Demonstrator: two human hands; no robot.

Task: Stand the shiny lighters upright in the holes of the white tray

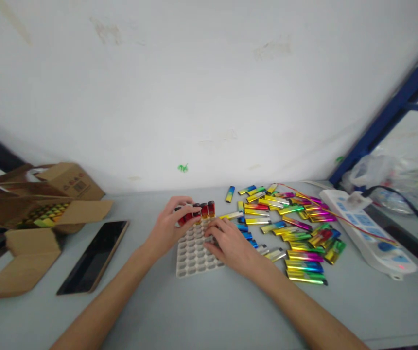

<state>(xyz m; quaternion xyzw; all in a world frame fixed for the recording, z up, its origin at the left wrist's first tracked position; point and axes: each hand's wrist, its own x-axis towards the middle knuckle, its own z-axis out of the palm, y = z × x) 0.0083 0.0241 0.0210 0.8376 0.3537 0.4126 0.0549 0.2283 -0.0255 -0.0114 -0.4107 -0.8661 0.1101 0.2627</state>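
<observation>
A white tray (191,257) with rows of holes lies on the table in front of me. Several red lighters (211,209) with dark tops stand upright along its far row. My left hand (170,221) reaches over the far left part of the tray, its thumb and fingers closed around a red lighter (196,212) in that row. Over the right side of the tray, my right hand (231,243) has its fingers curled down towards the holes. Whatever those fingertips hold, if anything, is hidden. Loose shiny lighters (296,236) in several colours lie to the right.
At the left, an open cardboard box (81,211) contains more lighters, with a dark phone (94,257) beside it. A white power strip (369,233) with cables lies at the right, near plastic bags (376,170). A white wall (209,97) rises behind the table.
</observation>
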